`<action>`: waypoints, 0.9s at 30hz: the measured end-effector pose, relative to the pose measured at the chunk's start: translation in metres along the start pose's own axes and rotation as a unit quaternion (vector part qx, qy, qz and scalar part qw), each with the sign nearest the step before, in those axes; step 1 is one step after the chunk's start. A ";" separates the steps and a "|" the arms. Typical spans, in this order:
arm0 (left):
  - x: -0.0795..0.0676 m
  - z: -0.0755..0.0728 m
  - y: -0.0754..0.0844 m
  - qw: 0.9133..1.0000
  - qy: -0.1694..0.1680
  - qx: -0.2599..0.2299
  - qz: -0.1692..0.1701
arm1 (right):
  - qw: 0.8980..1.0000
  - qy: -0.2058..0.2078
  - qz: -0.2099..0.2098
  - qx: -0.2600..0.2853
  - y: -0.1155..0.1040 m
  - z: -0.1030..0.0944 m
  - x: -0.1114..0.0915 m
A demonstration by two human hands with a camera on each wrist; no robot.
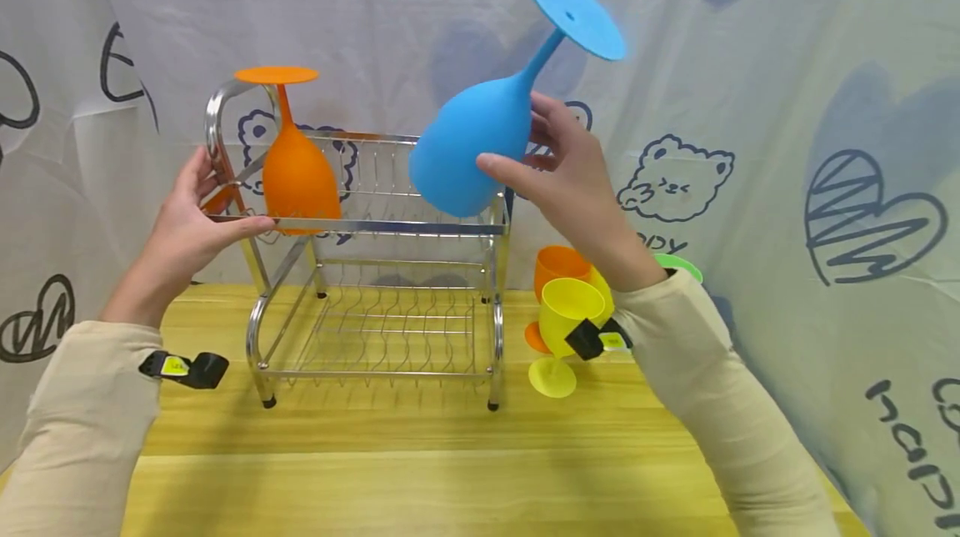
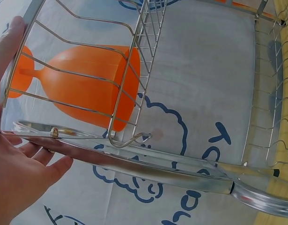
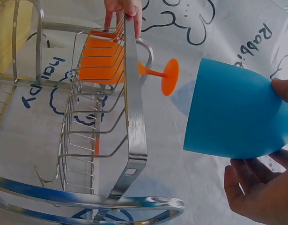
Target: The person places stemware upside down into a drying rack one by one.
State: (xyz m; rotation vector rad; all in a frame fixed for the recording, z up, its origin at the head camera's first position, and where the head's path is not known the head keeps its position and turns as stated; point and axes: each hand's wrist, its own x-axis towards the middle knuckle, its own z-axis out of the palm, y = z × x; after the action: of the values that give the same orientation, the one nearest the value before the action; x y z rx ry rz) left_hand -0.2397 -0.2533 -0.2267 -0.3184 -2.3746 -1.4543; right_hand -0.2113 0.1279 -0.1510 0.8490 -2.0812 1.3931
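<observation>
R hand pinches the blue cup by its bowl, thumb on the near side, fingers round the far side. Cup hangs tilted, mouth down-left, foot up-right, over the R end of the rack's top tier & apart from its rail in the R wrist view. L hand grips the rack at the top L corner, thumb on the front rail. Orange cup sits upside down on that tier, L end.

Step looks like racking blue mouth-down beside orange. To do it well: swing the foot upright so the rim goes level, clear the front rail, then lower straight & let go only once the wires bear it. Leave a gap btw the 2 bowls; a knock could tip orange. L hand should steady, not pull, as the rack looks light.

Surface: yellow wood-grain table, rack feet on it. R of rack: yellow cup upright, orange 1 behind, a bit of green rim by the R sleeve. Room: pale cloth backdrop w/ hearts, bears, lettering.
</observation>
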 end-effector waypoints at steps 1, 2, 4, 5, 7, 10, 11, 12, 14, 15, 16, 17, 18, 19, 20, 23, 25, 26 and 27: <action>0.000 -0.001 -0.001 1.000 0.000 0.001 0.000 | 1.000 -0.008 0.008 0.004 0.000 0.002 0.003; 0.000 -0.001 -0.001 1.000 0.000 0.002 0.001 | 1.000 -0.016 0.019 0.009 0.001 0.004 0.006; 0.000 -0.003 -0.002 1.000 0.001 0.005 0.000 | 0.999 -0.029 0.039 0.012 0.002 0.007 0.012; 0.000 -0.004 -0.003 1.000 0.000 0.003 -0.002 | 0.998 -0.034 0.049 0.010 0.003 0.009 0.014; 0.001 -0.006 -0.004 1.000 -0.003 -0.011 -0.005 | 0.997 -0.040 0.066 0.003 0.004 0.012 0.019; 0.002 -0.008 -0.004 0.998 -0.015 -0.051 -0.018 | 0.996 -0.048 0.080 -0.001 0.006 0.017 0.026; 0.002 -0.009 -0.004 0.998 -0.019 -0.063 -0.021 | 0.995 -0.049 0.084 -0.004 0.006 0.019 0.028; 0.003 -0.010 -0.004 0.997 -0.023 -0.074 -0.024 | 0.995 -0.051 0.086 -0.008 0.006 0.021 0.030; 0.003 -0.011 -0.004 0.995 -0.028 -0.087 -0.026 | 0.994 -0.055 0.090 -0.016 0.007 0.026 0.035; 0.003 -0.012 -0.005 0.995 -0.029 -0.089 -0.025 | 0.994 -0.056 0.094 -0.024 0.008 0.029 0.037; 0.003 -0.012 -0.005 0.995 -0.030 -0.087 -0.023 | 0.993 -0.058 0.097 -0.027 0.008 0.032 0.039; 0.003 -0.013 -0.006 0.996 -0.031 -0.083 -0.021 | 0.993 -0.060 0.101 -0.033 0.009 0.035 0.042; 0.003 -0.013 -0.006 0.996 -0.031 -0.081 -0.020 | 0.992 -0.062 0.104 -0.037 0.010 0.038 0.044; 0.003 -0.013 -0.007 0.996 -0.031 -0.079 -0.019 | 0.992 -0.063 0.107 -0.038 0.011 0.041 0.047; 0.003 -0.014 -0.007 0.996 -0.031 -0.078 -0.019 | 0.991 -0.064 0.110 -0.039 0.013 0.045 0.050; 0.002 -0.014 -0.008 0.997 -0.030 -0.066 -0.021 | 0.989 -0.069 0.124 -0.044 0.017 0.055 0.058; 0.002 -0.014 -0.009 0.998 -0.029 -0.060 -0.022 | 0.988 -0.075 0.129 -0.048 0.020 0.063 0.062; 0.002 -0.014 -0.009 0.998 -0.029 -0.058 -0.022 | 0.987 -0.079 0.133 -0.052 0.021 0.067 0.064; 0.002 -0.013 -0.009 0.998 -0.028 -0.055 -0.022 | 0.986 -0.084 0.137 -0.053 0.022 0.071 0.066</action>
State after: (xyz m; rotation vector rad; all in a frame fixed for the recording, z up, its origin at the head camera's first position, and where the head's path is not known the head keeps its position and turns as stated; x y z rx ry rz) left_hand -0.2427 -0.2693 -0.2280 -0.3398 -2.3653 -1.6201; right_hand -0.2767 0.0535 -0.1449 0.6762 -2.4528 1.3700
